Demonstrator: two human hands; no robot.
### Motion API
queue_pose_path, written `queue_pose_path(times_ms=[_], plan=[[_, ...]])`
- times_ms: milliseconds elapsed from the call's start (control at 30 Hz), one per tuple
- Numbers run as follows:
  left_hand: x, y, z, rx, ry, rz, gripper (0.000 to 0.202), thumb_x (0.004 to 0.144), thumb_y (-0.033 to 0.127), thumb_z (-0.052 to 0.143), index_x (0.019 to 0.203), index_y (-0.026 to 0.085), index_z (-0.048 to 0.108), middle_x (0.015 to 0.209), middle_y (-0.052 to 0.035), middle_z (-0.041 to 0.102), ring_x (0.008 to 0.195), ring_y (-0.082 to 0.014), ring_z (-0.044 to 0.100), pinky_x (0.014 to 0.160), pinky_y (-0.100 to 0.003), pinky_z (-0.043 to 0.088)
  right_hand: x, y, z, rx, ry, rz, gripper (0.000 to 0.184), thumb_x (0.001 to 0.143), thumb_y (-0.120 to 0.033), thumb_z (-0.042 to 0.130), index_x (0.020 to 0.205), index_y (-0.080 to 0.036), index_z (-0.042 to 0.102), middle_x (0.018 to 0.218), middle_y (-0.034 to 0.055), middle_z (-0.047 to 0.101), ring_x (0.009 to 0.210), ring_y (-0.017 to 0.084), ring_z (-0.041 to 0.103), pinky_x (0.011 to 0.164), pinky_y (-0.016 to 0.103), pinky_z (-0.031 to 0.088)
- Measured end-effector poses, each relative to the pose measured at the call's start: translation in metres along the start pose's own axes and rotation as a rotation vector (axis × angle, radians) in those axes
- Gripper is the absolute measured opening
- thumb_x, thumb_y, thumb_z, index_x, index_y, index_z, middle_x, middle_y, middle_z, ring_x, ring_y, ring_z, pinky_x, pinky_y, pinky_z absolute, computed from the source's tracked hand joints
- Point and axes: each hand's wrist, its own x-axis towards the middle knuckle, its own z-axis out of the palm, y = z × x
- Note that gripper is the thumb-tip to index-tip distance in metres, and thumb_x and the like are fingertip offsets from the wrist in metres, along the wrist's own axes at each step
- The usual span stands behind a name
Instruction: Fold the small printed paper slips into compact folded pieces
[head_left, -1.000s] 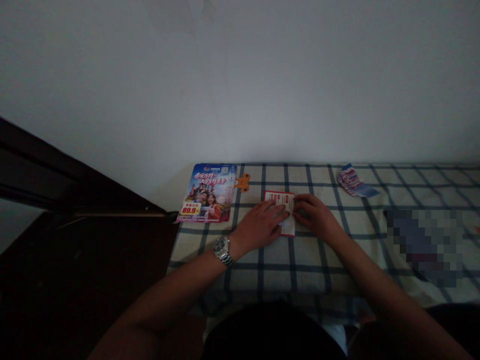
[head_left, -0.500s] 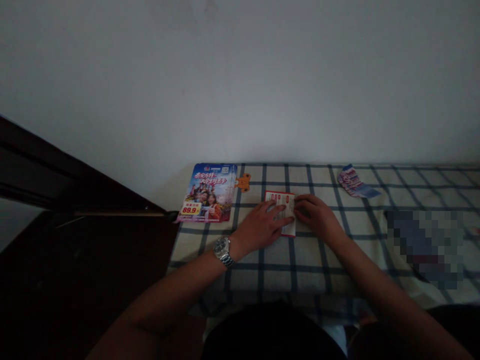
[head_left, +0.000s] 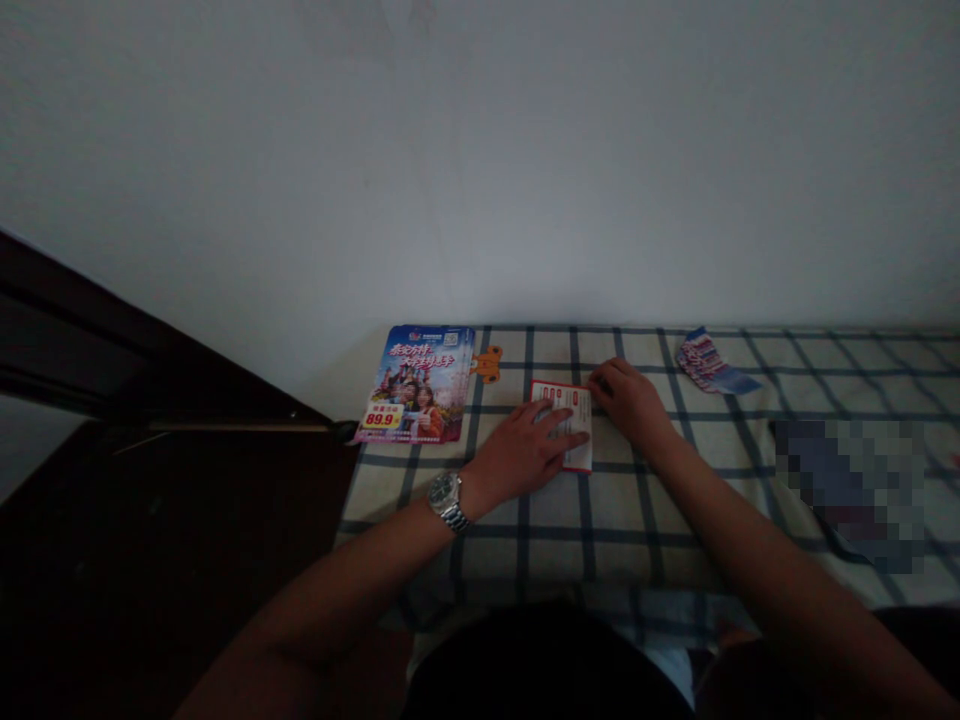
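Observation:
A small folded leaflet with red print [head_left: 574, 400] lies on a checked cloth [head_left: 637, 500]. My left hand [head_left: 525, 450], with a metal watch at the wrist, lies flat on the leaflet, fingers stretched out and pressing it down. My right hand [head_left: 630, 397] rests at the leaflet's upper right corner, fingers curled against its edge. Whether the right fingers pinch the paper I cannot make out.
A stack of colourful flyers [head_left: 418, 385] lies at the cloth's left end, with a small orange figure [head_left: 487, 364] beside it. Another fanned bundle of leaflets [head_left: 705, 363] lies at the back right. Dark wooden furniture [head_left: 150, 400] stands to the left. A white wall rises behind.
My right hand has slid away from me along the leaflet's right edge to its upper corner. My left hand has stayed flat on the paper.

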Motion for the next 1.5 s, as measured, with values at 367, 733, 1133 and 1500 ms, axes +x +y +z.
queue_pose_path(times_ms=[367, 733, 1133, 1500], plan=[[-0.001, 0.000, -0.002, -0.022, 0.009, -0.007, 0.040, 0.106, 0.032, 0.050, 0.146, 0.035, 0.058, 0.154, -0.0049, 0.050, 0.144, -0.0306, 0.041, 0.119, -0.052, 0.040, -0.015, -0.005, -0.012, 0.099, 0.011, 0.028, 0.009, 0.095, -0.026, 0.060, 0.093, -0.021, 0.068, 0.090, 0.0073, 0.066, 0.076, 0.023, 0.064, 0.070, 0.037, 0.054], [0.000, -0.001, 0.001, -0.017, 0.020, -0.004, 0.040, 0.106, 0.032, 0.051, 0.145, 0.035, 0.059, 0.153, -0.0052, 0.051, 0.144, -0.0301, 0.041, 0.118, -0.052, 0.041, -0.047, -0.022, -0.012, 0.185, -0.023, -0.035, 0.008, 0.095, -0.020, 0.062, 0.097, -0.024, 0.068, 0.102, 0.0075, 0.066, 0.095, 0.025, 0.068, 0.084, 0.041, 0.059], [-0.001, -0.003, 0.001, -0.036, 0.015, -0.016, 0.040, 0.104, 0.031, 0.053, 0.144, 0.031, 0.058, 0.152, -0.0055, 0.053, 0.144, -0.0305, 0.042, 0.117, -0.051, 0.042, -0.050, -0.016, -0.007, 0.189, -0.029, -0.011, 0.008, 0.093, -0.022, 0.065, 0.097, -0.024, 0.072, 0.106, 0.0080, 0.066, 0.097, 0.026, 0.069, 0.086, 0.042, 0.061], [0.000, -0.003, 0.003, -0.048, 0.022, -0.028, 0.037, 0.103, 0.031, 0.054, 0.140, 0.025, 0.058, 0.153, -0.0066, 0.052, 0.143, -0.0286, 0.043, 0.117, -0.049, 0.042, -0.073, -0.016, -0.008, 0.109, -0.020, -0.067, 0.027, 0.093, -0.031, 0.071, 0.119, -0.026, 0.074, 0.129, 0.0123, 0.069, 0.119, 0.034, 0.066, 0.103, 0.058, 0.056]])
